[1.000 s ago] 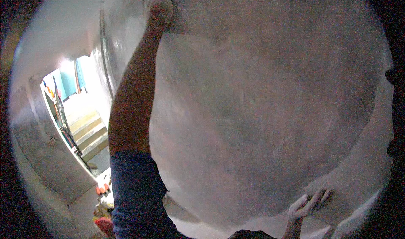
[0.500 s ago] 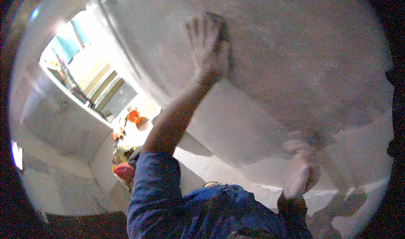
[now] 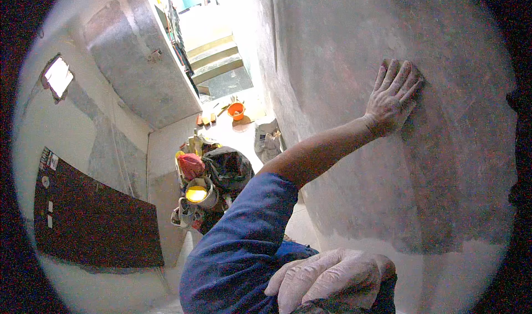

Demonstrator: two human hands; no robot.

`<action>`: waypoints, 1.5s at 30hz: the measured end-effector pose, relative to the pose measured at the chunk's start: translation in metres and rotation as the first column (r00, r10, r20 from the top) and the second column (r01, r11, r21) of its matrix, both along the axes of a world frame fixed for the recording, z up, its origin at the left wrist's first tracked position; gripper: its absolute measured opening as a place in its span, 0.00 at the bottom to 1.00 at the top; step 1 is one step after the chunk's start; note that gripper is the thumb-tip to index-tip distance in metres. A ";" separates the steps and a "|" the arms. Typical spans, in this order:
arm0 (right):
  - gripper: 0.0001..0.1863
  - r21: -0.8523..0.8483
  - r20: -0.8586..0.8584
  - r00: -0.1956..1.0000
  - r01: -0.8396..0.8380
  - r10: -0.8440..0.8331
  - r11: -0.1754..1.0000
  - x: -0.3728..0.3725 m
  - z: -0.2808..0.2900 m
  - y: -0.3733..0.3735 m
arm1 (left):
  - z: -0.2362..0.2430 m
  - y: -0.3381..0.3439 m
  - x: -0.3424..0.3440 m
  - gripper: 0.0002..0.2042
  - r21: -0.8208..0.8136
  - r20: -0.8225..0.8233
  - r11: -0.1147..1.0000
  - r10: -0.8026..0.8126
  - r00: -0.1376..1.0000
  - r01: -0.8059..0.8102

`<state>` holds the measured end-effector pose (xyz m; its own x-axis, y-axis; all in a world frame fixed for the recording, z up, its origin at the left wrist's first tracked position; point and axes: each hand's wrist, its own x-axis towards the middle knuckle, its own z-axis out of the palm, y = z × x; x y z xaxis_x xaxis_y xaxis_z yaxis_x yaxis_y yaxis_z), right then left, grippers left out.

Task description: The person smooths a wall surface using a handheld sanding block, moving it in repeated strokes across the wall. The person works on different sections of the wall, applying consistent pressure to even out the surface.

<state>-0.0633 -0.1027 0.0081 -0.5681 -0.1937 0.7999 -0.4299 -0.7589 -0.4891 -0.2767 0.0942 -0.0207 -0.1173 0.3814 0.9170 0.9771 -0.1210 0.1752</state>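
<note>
Room: a narrow stairwell with pale concrete steps [image 3: 213, 56] at the far end, seen from high up.
Wall: a grey, patchy plastered wall [image 3: 343, 48] fills the right side; its lower edge turns paler.
Left hand: the left hand [image 3: 392, 96] lies flat on the plaster, fingers spread wide, gripping nothing, probably pressing for support or rubbing the surface.
Right hand: the right hand [image 3: 327, 278], dusted white, rests loosely curled by the blue sleeve [image 3: 244, 242]; nothing visibly held.
Floor below: an orange bucket [image 3: 236, 110] and a heap of bags [image 3: 213, 181].

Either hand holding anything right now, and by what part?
Nothing visibly held. The left hand presses flat on the plastered wall; the right hand rests low by the blue sleeve.
</note>
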 end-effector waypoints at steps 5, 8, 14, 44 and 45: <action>0.30 -0.133 0.280 0.960 0.025 0.013 0.991 0.015 0.002 -0.002 | -0.011 0.009 0.001 0.28 0.017 -0.029 0.999 0.038 0.999 -0.037; 0.32 -0.137 0.291 0.957 0.052 -0.010 0.989 0.015 0.005 -0.007 | -0.016 0.008 -0.002 0.28 0.011 -0.024 0.999 0.034 0.999 -0.034; 0.36 -0.164 0.302 0.953 0.093 -0.040 0.982 0.014 -0.003 -0.004 | -0.022 0.008 -0.004 0.28 0.028 -0.018 1.000 0.002 1.000 -0.002; 0.17 0.133 -0.324 -0.943 0.030 -0.072 -0.991 0.176 -0.076 0.159 | -0.113 0.037 0.058 0.29 -0.085 -0.073 0.994 0.056 0.996 -0.062; 0.18 0.070 -0.416 -0.905 -0.125 0.085 -0.990 0.189 -0.079 0.168 | -0.104 0.042 0.026 0.29 -0.140 0.172 0.990 0.017 0.985 0.007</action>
